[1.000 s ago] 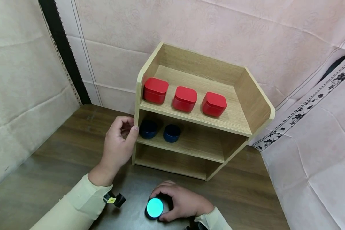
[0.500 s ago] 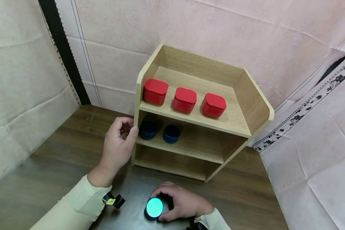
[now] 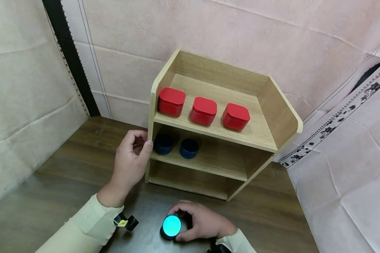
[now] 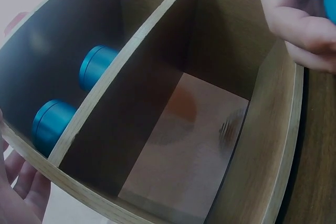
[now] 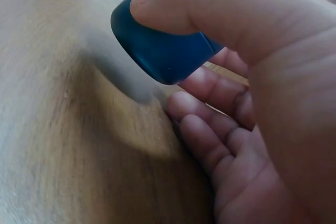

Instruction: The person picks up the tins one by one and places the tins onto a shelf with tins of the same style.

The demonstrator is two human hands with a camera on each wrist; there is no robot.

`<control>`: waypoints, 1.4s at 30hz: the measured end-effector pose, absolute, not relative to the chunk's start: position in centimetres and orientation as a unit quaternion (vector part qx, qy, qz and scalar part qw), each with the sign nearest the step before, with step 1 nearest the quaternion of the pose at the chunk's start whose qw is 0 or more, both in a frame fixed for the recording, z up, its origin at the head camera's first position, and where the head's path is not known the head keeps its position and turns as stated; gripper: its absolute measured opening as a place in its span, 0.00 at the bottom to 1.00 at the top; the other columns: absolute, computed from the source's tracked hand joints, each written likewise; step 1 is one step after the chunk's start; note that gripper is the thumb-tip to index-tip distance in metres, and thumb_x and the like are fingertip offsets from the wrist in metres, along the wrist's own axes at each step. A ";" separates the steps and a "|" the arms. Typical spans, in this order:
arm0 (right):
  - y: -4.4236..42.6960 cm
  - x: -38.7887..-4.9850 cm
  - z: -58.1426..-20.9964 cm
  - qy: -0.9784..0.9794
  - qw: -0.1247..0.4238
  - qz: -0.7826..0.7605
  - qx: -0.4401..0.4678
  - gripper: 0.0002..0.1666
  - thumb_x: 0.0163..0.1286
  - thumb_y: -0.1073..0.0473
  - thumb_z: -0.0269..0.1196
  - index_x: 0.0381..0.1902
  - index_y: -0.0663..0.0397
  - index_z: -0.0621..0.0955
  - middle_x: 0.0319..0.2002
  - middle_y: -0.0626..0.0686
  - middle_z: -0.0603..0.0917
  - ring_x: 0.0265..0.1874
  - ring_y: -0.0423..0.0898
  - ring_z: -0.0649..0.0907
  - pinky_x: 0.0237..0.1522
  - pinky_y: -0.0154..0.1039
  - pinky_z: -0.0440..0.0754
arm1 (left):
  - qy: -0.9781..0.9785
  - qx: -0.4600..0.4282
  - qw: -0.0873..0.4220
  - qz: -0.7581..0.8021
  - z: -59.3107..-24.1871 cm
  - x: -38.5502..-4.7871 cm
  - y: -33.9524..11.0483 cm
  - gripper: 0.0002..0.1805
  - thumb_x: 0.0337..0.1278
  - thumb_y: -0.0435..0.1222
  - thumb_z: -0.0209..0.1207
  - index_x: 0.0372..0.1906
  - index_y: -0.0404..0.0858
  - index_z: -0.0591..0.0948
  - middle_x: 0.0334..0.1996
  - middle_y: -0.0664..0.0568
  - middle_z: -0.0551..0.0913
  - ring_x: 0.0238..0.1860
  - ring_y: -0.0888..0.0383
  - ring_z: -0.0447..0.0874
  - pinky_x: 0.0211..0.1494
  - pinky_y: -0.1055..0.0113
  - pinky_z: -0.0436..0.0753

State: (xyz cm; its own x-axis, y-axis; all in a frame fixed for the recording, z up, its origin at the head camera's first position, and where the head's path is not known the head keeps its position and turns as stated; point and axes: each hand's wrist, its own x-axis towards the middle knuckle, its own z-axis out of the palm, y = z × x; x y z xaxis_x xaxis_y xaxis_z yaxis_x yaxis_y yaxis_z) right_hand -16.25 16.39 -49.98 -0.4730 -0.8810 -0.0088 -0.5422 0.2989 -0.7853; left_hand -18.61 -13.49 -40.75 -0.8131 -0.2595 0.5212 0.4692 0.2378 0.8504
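My left hand (image 3: 131,156) grips the left side panel of a small wooden shelf (image 3: 209,131), thumb at the front edge and fingers curled on the outer side. Low in front of the shelf, my right hand (image 3: 204,222) holds a round blue tin (image 3: 171,226) between thumb and fingers. Its top glows bright cyan in the head view. Seen from the right wrist, the blue tin (image 5: 163,51) is tilted and a little above the tabletop. Two similar blue tins (image 3: 163,143) (image 3: 189,148) stand at the left on the middle level.
Three red lidded boxes (image 3: 172,102) (image 3: 203,111) (image 3: 236,116) stand in a row on the top level. The bottom level (image 3: 190,179) lies just above the dark wood table (image 3: 79,165). Pale cloth (image 3: 123,42) hangs behind and on both sides.
My right hand and the blue tin have shifted very slightly up and right in the head view. The left hand keeps its grip on the shelf.
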 end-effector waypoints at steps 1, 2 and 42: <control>16.4 -16.3 -50.0 0.774 0.228 -0.374 -0.458 0.33 0.71 0.47 0.82 0.69 0.29 0.81 0.63 0.36 0.86 0.61 0.33 0.82 0.69 0.36 0.83 | -0.728 -0.073 0.297 -0.613 -40.8 -18.6 -13.5 0.13 0.79 0.35 0.63 0.60 0.35 0.81 0.49 0.49 0.84 0.52 0.57 0.84 0.58 0.77 0.83; 16.5 -16.3 -50.0 0.774 0.228 -0.374 -0.457 0.33 0.71 0.47 0.82 0.69 0.29 0.81 0.63 0.36 0.86 0.61 0.33 0.82 0.69 0.36 0.83 | -0.727 -0.074 0.298 -0.614 -40.8 -18.6 -13.4 0.13 0.79 0.35 0.63 0.60 0.35 0.81 0.49 0.49 0.84 0.52 0.57 0.84 0.58 0.77 0.83; 17.7 -16.0 -44.0 0.802 0.175 -0.416 -0.391 0.33 0.69 0.50 0.82 0.68 0.28 0.83 0.61 0.38 0.88 0.59 0.41 0.85 0.66 0.43 0.86 | -0.726 -0.073 0.295 -0.617 -40.8 -18.5 -13.5 0.12 0.79 0.34 0.64 0.59 0.35 0.81 0.49 0.50 0.84 0.52 0.57 0.83 0.58 0.76 0.83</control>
State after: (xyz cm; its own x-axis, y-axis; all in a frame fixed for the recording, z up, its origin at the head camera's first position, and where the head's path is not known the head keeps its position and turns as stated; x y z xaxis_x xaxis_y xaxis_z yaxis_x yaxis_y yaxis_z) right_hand -15.99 17.73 -44.02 -0.6324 -0.7733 0.0449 -0.4819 0.3474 -0.8045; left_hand -18.54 -13.46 -40.81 -0.8157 -0.2569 0.5183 0.4699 0.2284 0.8527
